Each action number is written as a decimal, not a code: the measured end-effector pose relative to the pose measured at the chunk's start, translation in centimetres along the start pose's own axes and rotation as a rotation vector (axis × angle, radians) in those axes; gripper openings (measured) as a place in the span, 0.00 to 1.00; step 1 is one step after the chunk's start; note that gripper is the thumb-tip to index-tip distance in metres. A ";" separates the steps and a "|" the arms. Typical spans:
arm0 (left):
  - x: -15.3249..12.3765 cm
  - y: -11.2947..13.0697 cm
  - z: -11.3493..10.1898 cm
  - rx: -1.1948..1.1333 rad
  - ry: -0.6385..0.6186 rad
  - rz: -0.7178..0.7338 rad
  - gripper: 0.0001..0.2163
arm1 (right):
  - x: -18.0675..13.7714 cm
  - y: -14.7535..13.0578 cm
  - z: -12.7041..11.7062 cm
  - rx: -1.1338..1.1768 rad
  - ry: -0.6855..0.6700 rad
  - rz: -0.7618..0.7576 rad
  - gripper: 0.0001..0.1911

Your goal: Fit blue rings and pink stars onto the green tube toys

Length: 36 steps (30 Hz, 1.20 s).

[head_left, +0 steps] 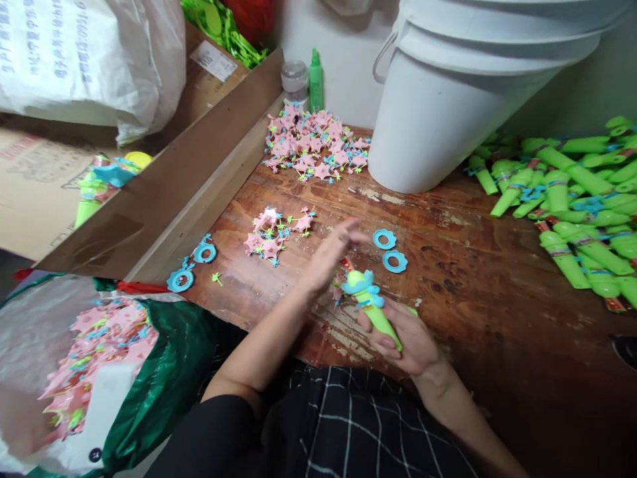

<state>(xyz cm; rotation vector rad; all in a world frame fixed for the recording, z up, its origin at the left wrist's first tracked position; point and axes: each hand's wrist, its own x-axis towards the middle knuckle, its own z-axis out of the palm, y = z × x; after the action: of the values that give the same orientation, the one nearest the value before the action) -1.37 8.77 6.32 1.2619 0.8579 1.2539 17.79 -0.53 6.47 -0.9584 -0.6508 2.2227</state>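
The person's right hand (411, 337) grasps a green toy (382, 323) by its lower body, above the tabletop (478, 265) near its front edge. The toy is bright green, with a rounded head and a blue collar (363, 287) (lumpy, many-lobed) about its neck. Its long axis slants: head away and leftward, butt back toward the person and rightward. The left hand (334, 257) is released, fingers outstretched and blurred, near two blue rings (403, 261). Brown wood stretches rightward to a green pile (562, 255); a white bucket (442, 126) bounds the far side.
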 end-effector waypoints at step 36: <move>-8.5 -7.5 -0.2 0.691 -0.081 -0.028 0.24 | -2.3 1.7 -5.8 -1.350 0.475 -0.374 0.22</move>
<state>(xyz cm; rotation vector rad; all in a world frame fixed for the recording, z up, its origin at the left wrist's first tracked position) -1.58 1.52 -2.44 1.8152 1.3042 0.8942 22.87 -2.23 2.91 -1.6758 -1.9378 0.9440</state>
